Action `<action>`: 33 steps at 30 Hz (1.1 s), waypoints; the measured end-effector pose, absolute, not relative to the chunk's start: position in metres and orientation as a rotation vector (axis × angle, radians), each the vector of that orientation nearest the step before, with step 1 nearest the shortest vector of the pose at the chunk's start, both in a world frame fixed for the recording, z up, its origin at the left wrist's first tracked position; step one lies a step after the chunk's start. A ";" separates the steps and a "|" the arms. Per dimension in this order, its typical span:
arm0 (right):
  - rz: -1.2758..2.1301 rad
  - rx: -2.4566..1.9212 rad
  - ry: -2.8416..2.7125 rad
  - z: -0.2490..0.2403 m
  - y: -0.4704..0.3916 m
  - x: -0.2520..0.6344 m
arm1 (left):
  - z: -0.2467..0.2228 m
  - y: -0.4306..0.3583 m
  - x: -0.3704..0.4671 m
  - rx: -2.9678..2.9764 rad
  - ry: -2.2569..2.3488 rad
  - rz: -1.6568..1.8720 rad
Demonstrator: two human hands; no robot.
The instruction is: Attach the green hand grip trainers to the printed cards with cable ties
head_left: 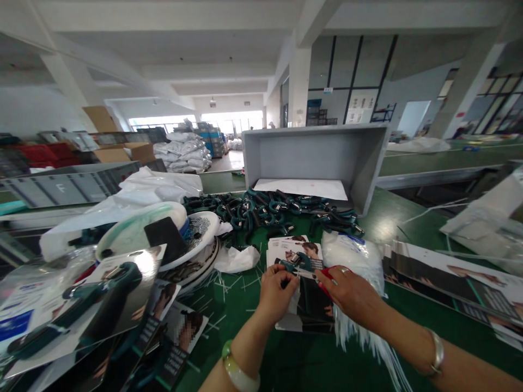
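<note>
"Long green worktable point(302, 362), grey bin point(314, 155) on its side. How far along?"

"Partway, I'd judge: carded pliers point(118, 288) stacked left, plenty of loose pliers point(249, 212) uncarded."

"And now?"

"Left hand point(274, 294) pinched on teal pliers point(301, 259), bright metal at the joint, over a printed card point(312, 305); right hand point(347, 288) gripping red-handled scissors point(325, 280)."

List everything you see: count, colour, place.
bench: one, green, foreground
pliers: many, dark green and black, heaped centre
printed cards: stacks, black and white, centre, left, right
tool: one, red-handled, centre
cable ties: one bundle, white, beside centre cards
bowls: several, white, left, one holding metal bits
large bin: one, grey, behind pliers
boxes: several, brown, back left
sacks: many, white, background
left hand: one, bare, over centre cards
right hand: one, bare, gripping tool
</note>
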State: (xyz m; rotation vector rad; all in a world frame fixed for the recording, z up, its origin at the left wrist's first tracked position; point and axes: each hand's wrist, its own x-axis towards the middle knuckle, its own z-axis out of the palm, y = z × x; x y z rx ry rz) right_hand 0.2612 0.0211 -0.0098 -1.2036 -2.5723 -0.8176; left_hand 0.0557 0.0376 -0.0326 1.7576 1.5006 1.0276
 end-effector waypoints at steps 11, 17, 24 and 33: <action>-0.556 -1.250 -2.860 0.009 0.045 0.261 | -0.039 0.038 0.059 1.724 1.487 1.086; 0.063 -1.391 -2.751 0.017 0.042 0.269 | -0.044 0.045 0.052 1.530 1.524 1.305; 0.467 -1.504 -2.884 0.061 0.039 0.249 | -0.026 0.029 0.018 1.617 1.846 1.060; 0.642 -1.433 -3.014 0.075 0.058 0.209 | -0.021 0.022 0.018 1.685 1.751 0.744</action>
